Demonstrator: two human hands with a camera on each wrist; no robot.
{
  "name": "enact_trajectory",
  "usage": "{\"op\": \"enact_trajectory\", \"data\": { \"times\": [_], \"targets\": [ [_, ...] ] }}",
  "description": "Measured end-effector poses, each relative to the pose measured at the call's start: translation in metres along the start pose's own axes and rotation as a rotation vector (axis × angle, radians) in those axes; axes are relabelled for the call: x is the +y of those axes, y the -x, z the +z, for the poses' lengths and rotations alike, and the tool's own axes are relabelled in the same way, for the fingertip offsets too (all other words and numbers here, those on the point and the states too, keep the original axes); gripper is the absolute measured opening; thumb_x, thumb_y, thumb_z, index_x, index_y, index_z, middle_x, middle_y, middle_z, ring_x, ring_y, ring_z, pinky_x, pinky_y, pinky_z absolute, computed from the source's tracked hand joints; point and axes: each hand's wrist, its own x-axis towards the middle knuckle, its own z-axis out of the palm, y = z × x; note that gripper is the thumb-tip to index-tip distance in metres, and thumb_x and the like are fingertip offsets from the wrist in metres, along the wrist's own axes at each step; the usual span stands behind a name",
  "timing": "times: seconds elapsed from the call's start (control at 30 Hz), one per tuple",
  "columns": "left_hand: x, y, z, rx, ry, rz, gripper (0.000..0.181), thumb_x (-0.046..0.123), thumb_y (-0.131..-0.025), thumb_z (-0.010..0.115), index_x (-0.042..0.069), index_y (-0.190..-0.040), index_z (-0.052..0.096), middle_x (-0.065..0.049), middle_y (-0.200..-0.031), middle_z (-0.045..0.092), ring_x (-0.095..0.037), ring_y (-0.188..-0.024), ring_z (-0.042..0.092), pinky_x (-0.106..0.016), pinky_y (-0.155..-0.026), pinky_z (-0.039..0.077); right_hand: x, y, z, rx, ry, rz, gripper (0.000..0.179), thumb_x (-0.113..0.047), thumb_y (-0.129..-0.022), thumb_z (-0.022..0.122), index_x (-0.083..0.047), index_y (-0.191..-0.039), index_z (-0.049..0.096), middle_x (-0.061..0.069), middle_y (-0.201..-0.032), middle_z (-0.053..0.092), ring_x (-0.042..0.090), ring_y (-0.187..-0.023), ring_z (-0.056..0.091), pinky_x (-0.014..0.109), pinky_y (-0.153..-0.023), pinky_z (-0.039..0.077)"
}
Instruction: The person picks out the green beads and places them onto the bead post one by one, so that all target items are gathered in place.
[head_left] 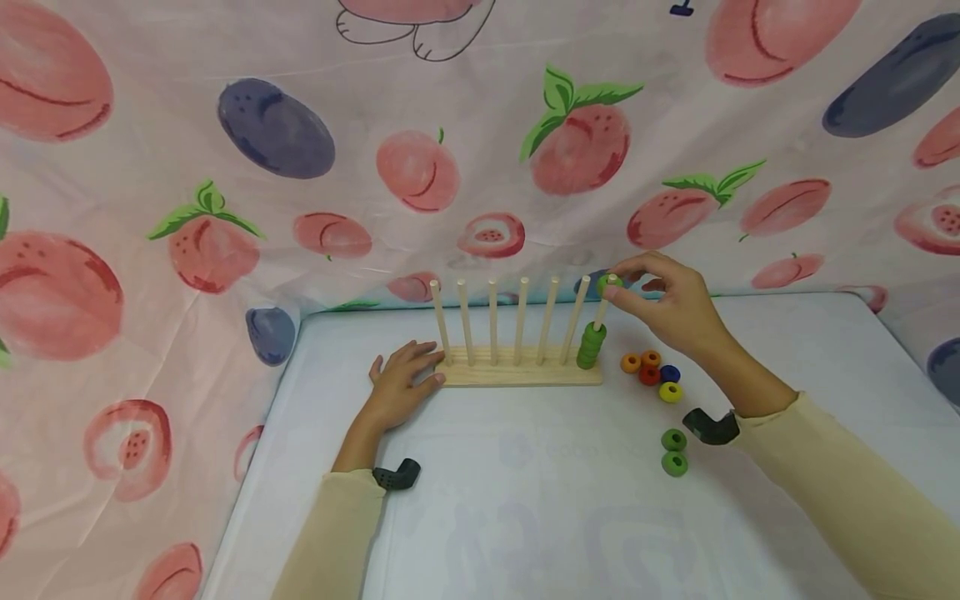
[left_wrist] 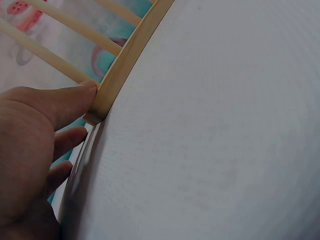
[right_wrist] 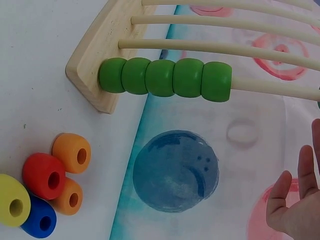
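A wooden peg stand [head_left: 517, 377] with a row of upright pegs stands near the table's back edge. My left hand [head_left: 399, 390] holds its left end, the thumb [left_wrist: 75, 102] against the base's edge. Several green beads [right_wrist: 161, 78] are stacked on the lower part of the rightmost peg. At the top of that peg, my right hand [head_left: 677, 307] pinches another green bead [head_left: 604, 284] between thumb and forefinger, with the peg tip showing at it. The right wrist view shows only some fingers of this hand, and the held bead is almost wholly out of frame.
Right of the stand lie two orange beads [head_left: 631, 362], a red bead [head_left: 648, 376], a blue bead [head_left: 670, 373] and a yellow bead [head_left: 671, 392]. Nearer the front are two loose green beads [head_left: 674, 463]. A fruit-print cloth [head_left: 420, 100] hangs behind the white table [head_left: 480, 500].
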Motion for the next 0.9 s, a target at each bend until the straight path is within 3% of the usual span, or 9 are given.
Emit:
{"op": "enact_trajectory", "data": {
  "times": [0.23,0.4,0.7,0.9],
  "targets": [
    [0.0011,0.0000,-0.0006,-0.003,0.004,-0.005,0.045,0.037,-0.101,0.063,0.021,-0.143,0.062,-0.003,-0.158,0.048,-0.031,-0.156,0.026,-0.069,-0.118,-0.005,0.0018,-0.0005,0.0002,0.010,0.001,-0.012,0.020,-0.025,-0.095,0.075,-0.013,-0.111,0.073,-0.005,-0.112,0.067,0.012,-0.105,0.055,0.041,-0.093,0.044],
    [0.0007,0.0003,-0.0005,-0.002,0.010,-0.003,0.044,0.038,-0.101,0.063,0.021,-0.142,0.062,-0.003,-0.158,0.048,-0.031,-0.156,0.026,-0.069,-0.118,-0.005,0.0023,-0.0005,0.0006,0.011,-0.003,-0.015,0.020,-0.025,-0.095,0.075,-0.012,-0.110,0.073,-0.007,-0.110,0.065,0.023,-0.108,0.055,0.041,-0.093,0.044],
    [0.0010,0.0000,-0.0004,0.000,0.004,0.000,0.044,0.037,-0.101,0.064,0.020,-0.142,0.062,-0.003,-0.158,0.048,-0.031,-0.156,0.026,-0.069,-0.118,-0.005,0.0024,-0.0001,0.0007,0.016,-0.001,-0.018,0.021,-0.025,-0.095,0.075,-0.013,-0.111,0.073,-0.007,-0.110,0.065,0.022,-0.108,0.055,0.042,-0.093,0.044],
    [0.0011,-0.0001,0.0005,-0.001,0.003,0.001,0.044,0.037,-0.101,0.063,0.020,-0.142,0.062,-0.003,-0.158,0.048,-0.031,-0.156,0.026,-0.069,-0.118,-0.005,0.0029,0.0007,0.0003,0.015,0.006,-0.015,0.021,-0.026,-0.095,0.075,-0.013,-0.111,0.073,-0.007,-0.111,0.065,0.018,-0.107,0.054,0.033,-0.092,0.043]
  ]
}}
